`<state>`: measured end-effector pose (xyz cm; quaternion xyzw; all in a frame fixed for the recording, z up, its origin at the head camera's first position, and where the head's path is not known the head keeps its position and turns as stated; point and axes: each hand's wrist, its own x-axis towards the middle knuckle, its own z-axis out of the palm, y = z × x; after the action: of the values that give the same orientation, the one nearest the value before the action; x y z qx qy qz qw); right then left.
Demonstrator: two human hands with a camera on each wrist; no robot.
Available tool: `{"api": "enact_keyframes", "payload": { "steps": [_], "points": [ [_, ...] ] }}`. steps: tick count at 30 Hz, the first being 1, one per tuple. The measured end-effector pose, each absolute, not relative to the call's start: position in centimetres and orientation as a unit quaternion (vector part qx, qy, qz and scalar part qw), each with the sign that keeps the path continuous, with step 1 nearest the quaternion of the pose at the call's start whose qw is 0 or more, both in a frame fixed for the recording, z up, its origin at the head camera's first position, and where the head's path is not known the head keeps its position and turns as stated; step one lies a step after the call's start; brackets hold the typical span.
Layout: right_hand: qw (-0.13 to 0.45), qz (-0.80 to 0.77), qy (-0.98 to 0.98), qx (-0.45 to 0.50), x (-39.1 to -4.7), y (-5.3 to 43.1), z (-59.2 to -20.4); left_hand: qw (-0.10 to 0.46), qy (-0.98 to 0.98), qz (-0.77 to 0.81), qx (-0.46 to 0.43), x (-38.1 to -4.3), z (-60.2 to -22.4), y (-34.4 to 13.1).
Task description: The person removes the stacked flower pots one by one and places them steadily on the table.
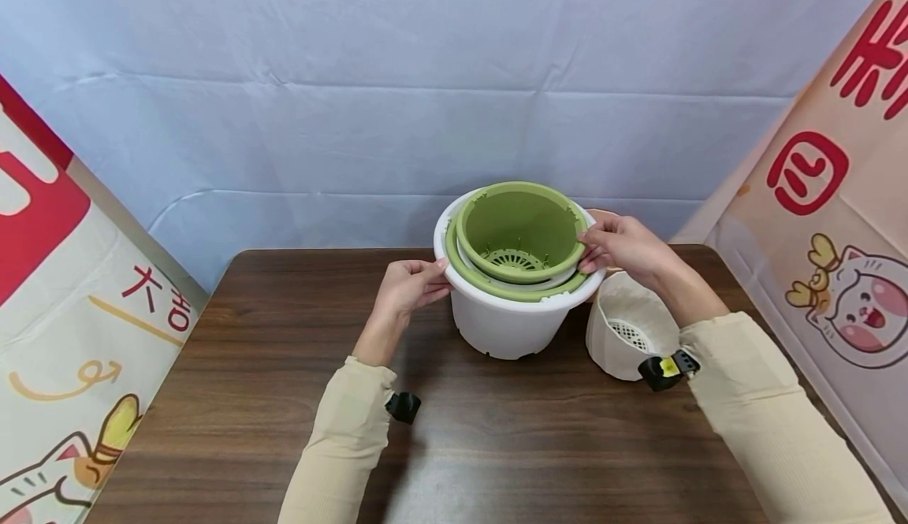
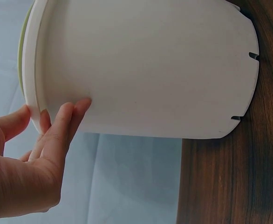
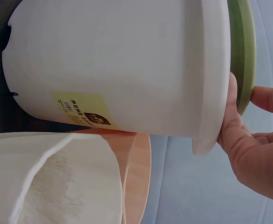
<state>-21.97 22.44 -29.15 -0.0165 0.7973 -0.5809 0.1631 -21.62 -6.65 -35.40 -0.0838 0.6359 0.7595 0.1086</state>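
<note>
A large white flowerpot point(image 1: 507, 327) stands upright on the table, with green flowerpots nested inside it. The innermost green flowerpot point(image 1: 523, 221) has a slotted base and its rim rises above the others. Around it shows another green rim point(image 1: 489, 288), lower down. At the white pot's left side, my left hand point(image 1: 403, 291) pinches the white rim between thumb and fingers; the left wrist view shows its fingertips against the outer wall. On the opposite side, my right hand point(image 1: 627, 250) pinches the inner green pot's rim. A yellow label point(image 3: 83, 109) is stuck on the white pot.
A cream pot point(image 1: 620, 351) with a mesh base stands just right of the white pot, under my right forearm. An orange pot point(image 3: 139, 179) is behind it, largely hidden. The brown wooden table point(image 1: 284, 382) meets a pale cloth backdrop point(image 1: 340, 138).
</note>
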Motion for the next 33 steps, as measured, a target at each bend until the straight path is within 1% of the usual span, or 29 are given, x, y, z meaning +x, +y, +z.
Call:
{"api": "enact_keyframes", "payload": {
  "steps": [16,33],
  "points": [
    [0.166,-0.574,0.802,-0.004,-22.0,22.32,-28.97,0.111,0.637,0.758,-0.086,-21.71,-35.47,-6.6],
    [0.179,-0.587,0.789,-0.019,-22.17,22.35,-28.78,0.114,0.637,0.758,-0.086,-21.73,-35.42,-6.67]
  ]
}}
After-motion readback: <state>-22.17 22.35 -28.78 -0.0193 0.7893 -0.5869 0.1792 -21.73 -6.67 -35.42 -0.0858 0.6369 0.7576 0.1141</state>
